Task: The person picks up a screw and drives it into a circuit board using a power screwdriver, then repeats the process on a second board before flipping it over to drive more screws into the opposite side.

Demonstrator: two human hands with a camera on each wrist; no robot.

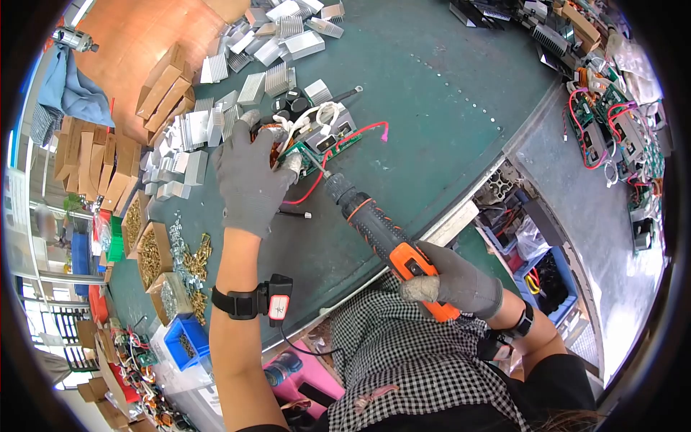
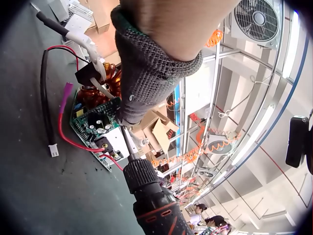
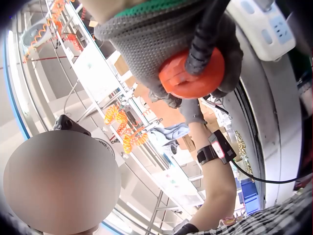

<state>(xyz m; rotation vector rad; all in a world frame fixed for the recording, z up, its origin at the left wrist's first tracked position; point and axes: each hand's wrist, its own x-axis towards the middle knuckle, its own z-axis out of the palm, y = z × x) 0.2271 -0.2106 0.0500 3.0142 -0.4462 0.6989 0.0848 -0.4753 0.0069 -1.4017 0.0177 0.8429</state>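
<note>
**Q:** Where does the circuit board assembly [image 1: 327, 140] lie?
**A:** On the workbench [image 1: 410, 119], right of the left hand [image 1: 253, 173]; the power drill [image 1: 385, 234] extends from its front right.
**Q:** And the heat sinks [image 1: 303, 45]?
**A:** Behind and left; screw boxes [image 1: 166, 245] sit nearer, the plastic bin [image 1: 199, 353] before them.

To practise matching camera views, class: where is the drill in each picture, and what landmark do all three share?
Head: drill just right of and below centre, aimed up-left.
Left wrist: bottom, slightly left of centre; chuck showing, body cut off by the lower edge.
Right wrist: upper part, right of centre; mainly its orange base shows.
Shared landmark: the gloved left hand.
</note>
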